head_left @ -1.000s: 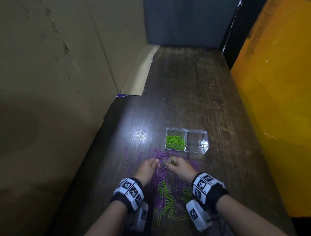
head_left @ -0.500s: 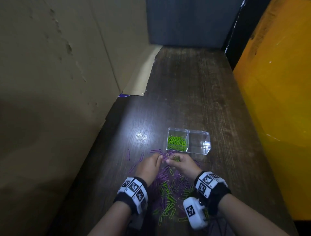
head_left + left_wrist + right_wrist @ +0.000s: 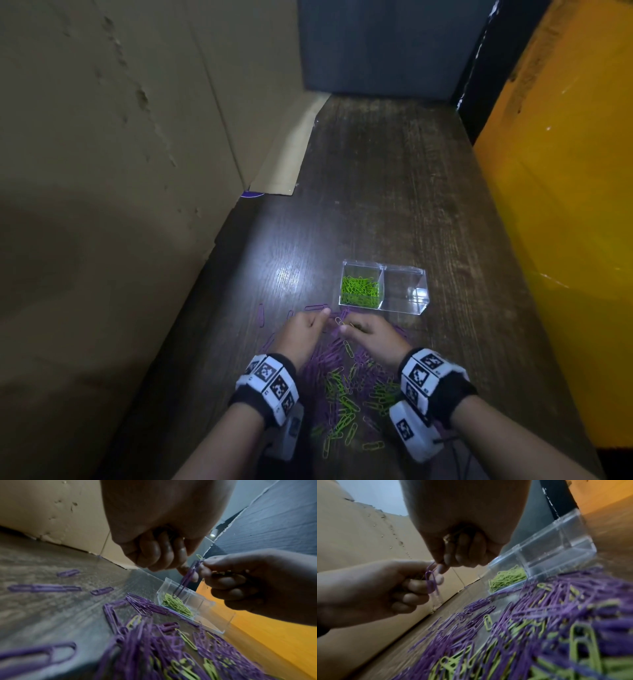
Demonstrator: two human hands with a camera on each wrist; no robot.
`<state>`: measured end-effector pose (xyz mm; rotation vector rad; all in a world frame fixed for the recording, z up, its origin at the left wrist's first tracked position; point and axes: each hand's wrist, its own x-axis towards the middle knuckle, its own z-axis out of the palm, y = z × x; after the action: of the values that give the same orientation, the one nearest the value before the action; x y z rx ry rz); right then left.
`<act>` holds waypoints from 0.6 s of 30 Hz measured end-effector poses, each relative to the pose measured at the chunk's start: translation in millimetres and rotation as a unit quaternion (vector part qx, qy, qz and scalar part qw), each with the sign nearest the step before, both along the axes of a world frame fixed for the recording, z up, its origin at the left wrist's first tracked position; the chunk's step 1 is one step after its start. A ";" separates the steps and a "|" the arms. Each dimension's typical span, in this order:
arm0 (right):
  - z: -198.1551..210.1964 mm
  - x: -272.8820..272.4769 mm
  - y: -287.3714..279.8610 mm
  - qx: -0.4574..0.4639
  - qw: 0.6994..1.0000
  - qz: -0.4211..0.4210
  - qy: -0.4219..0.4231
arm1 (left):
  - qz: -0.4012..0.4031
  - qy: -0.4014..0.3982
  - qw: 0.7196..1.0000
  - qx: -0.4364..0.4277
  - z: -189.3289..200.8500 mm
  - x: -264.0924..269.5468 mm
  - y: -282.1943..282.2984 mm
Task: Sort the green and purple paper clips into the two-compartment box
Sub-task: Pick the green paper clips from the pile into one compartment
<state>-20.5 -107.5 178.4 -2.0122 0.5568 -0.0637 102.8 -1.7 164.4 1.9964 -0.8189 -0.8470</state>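
Fingertips of both hands meet above the pile, just short of the box: left hand (image 3: 303,330) and right hand (image 3: 371,337) pinch linked purple clips (image 3: 431,580) with a green clip (image 3: 199,556) at the top end. Chain hangs roughly vertical, long axis up-down. Risk: snagged clips fail to separate, so purple drops into the green compartment (image 3: 359,291) of the box (image 3: 419,306). Right compartment looks empty.
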 end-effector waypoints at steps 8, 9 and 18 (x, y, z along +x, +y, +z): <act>6.5 -0.1 -0.8 0.159 0.987 0.026 -0.007 | -0.071 0.113 0.990 -0.037 26.8 14.4 -9.8; 6.5 -0.9 -2.0 0.156 0.987 0.022 -0.007 | -0.065 0.112 0.991 -0.034 27.2 15.0 -8.5; 4.7 -6.2 -7.9 0.145 0.989 -0.021 -0.024 | -0.048 0.080 0.995 -0.024 28.4 14.2 0.9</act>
<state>-26.7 -115.4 183.2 -1.7124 0.5438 -0.0537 117.0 -0.9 192.8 1.8331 -0.8407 -1.0195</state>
